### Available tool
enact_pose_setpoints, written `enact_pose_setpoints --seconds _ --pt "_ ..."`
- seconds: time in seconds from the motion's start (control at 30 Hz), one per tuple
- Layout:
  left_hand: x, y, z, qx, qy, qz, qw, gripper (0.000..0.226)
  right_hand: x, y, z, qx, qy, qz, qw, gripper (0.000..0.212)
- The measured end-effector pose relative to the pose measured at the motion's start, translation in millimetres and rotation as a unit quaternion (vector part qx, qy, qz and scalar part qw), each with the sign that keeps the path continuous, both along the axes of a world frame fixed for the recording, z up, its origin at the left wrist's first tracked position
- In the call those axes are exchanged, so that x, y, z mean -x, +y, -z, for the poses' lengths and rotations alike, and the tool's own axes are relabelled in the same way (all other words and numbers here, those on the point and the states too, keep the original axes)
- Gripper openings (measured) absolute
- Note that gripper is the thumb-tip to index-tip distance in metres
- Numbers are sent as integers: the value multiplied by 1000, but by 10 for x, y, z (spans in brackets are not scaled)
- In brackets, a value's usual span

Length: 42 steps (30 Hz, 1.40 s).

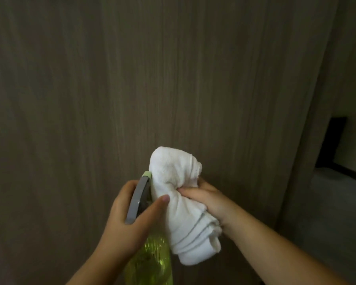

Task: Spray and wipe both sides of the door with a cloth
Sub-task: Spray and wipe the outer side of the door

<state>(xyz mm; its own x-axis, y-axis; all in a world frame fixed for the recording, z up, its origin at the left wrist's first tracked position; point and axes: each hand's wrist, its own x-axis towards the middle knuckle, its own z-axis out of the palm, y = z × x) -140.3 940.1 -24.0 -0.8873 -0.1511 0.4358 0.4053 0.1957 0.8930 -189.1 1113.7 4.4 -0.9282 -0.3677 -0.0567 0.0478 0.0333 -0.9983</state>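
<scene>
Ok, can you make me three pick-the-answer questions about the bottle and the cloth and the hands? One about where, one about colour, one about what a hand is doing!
1. Where is the spray nozzle?
A. Right beside the white cloth
B. Far off to the left of the cloth
C. Lying on the floor

2. What colour is the body of the spray bottle?
A. Red
B. Yellow-green
C. Blue

3. What is the right hand doing?
A. Hanging open and holding nothing
B. Pressing flat on the door
C. Gripping the bunched cloth

Answers:
1 A: the pale green nozzle tip sits against the cloth's left side.
2 B: the see-through body below the left hand is yellow-green, with a grey sprayer head on top.
3 C: its fingers and thumb curl round the middle of the cloth.
</scene>
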Motion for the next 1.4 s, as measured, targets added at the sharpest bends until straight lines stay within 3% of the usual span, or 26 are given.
enact_pose_setpoints --seconds 0.07,0.13,0.23,0.33,0.4,0.57,0.63,0.7,0.8,0.87,1.03,1.17,1.4 --pt "-35 17 85 2 -20 -25 999 35 -98 -6 131 -83 50 75 992 31" --pt "-47 52 159 31 -32 -49 998 24 -137 -12 274 -102 73 112 986 29" --pt "-27 113 240 59 -32 -59 996 21 -143 37 372 -54 -3 98 994 19" --pt "14 158 276 67 -31 -35 997 17 -163 156 358 19 -116 8 993 35" --pt "18 205 275 71 -32 -3 997 12 -157 242 429 15 -133 -19 991 49" --pt "2 333 317 43 -43 61 996 2 -108 504 708 78 -122 60 988 60" --pt "-31 387 327 19 -51 66 996 8 -50 644 764 117 -77 129 982 63" --pt "-51 409 356 5 -50 71 996 15 54 810 791 94 24 258 961 60" --pt "-31 384 430 11 -53 64 996 17 292 1069 828 4 166 423 891 44" --pt "2 352 477 30 -54 51 997 13 466 1175 879 -35 214 474 853 48" --pt "174 205 600 67 -39 23 997 10 828 1150 1108 -118 279 526 795 70" --pt "244 152 571 66 -29 -4 997 8 980 1006 1227 -145 309 544 767 73" --pt "390 -185 653 71 6 -59 996 12 999 687 1334 -121 344 548 753 72"
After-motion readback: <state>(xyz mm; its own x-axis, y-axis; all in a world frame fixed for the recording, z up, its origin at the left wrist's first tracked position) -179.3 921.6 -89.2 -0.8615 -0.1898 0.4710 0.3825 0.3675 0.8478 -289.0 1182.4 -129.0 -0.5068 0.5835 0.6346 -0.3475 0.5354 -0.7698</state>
